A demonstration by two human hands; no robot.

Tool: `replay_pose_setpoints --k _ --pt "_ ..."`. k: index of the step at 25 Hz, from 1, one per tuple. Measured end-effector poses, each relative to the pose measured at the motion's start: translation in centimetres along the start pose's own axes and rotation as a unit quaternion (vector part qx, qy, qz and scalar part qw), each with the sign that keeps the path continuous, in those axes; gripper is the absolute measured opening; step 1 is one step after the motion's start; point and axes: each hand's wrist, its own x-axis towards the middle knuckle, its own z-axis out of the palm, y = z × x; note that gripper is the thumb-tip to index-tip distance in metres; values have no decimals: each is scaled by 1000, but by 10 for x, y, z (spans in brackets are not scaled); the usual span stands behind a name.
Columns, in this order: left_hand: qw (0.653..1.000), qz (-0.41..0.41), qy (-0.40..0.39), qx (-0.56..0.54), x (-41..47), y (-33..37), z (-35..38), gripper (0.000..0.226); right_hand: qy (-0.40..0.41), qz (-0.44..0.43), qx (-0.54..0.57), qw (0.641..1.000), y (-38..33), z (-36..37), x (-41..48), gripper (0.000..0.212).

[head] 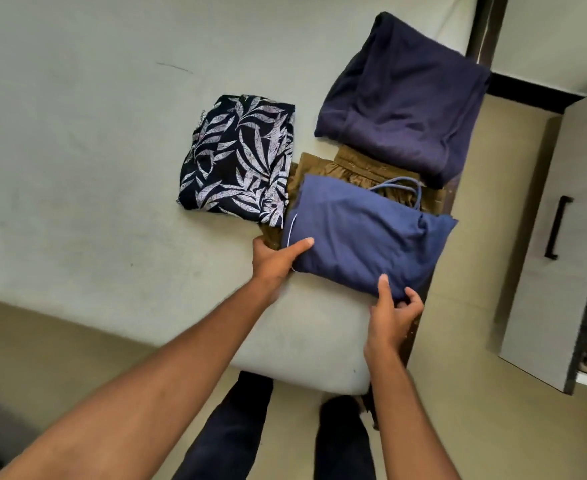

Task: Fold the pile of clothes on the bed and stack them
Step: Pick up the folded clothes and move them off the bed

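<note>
We have the folded blue garment [365,237] at the near right corner of the bed [77,133], lying on top of a brown garment [323,171] whose waistband shows past its far edge. Our left hand [274,258] holds the blue garment's left edge, thumb laid on top and fingers tucked beneath; whether those fingers also catch the brown cloth, we cannot tell. Our right hand [392,310] pinches the near right corner, the grip closed on a small fold of fabric. The step in hand looks like seating this piece squarely on the stack. To do it well, we should square its edges to the brown garment below and shift it away from the bed's right edge, which it overhangs slightly. We should draw the left fingers out flat so the folds do not drag open. The loose cord [399,188] looping out at the far side wants tucking in. Then we press the top flat with open palms. The leaf-print garment [240,157] just to the left and the dark navy garment [403,109] beyond lie folded but apart, so in our judgement the stack is not yet finished.
</note>
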Motion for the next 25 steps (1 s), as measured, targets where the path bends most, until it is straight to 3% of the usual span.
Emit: replay_pose_setpoints --k 3,6,11,13,15,17,20,23,25 --pt "992 61 -21 109 5 10 2 86 64 15 98 993 -20 19 15 54" --pt "980 101 -28 168 1 8 4 67 69 -4 132 989 -26 27 21 66" --pt "947 156 -54 275 -28 -14 -50 73 -14 1 67 998 23 -14 -19 85" --pt "933 127 -41 333 -51 -35 -93 85 -111 54 24 992 67 -49 -46 99" --pt "932 75 -37 353 -67 -52 -126 95 -178 50 -50 982 101 -75 -67 114" --pt "930 55 -50 361 -69 -60 -133 101 -193 12 -72 978 107 -80 -67 123" --pt "938 86 -33 334 -58 -41 -114 96 -188 -50 -49 980 79 -62 -36 117" --pt "941 125 -32 312 -38 -17 -106 95 -193 -32 -43 980 51 -43 -10 113" --pt "932 116 -71 337 -32 -4 -107 99 -208 -15 -30 978 47 -45 -8 122"
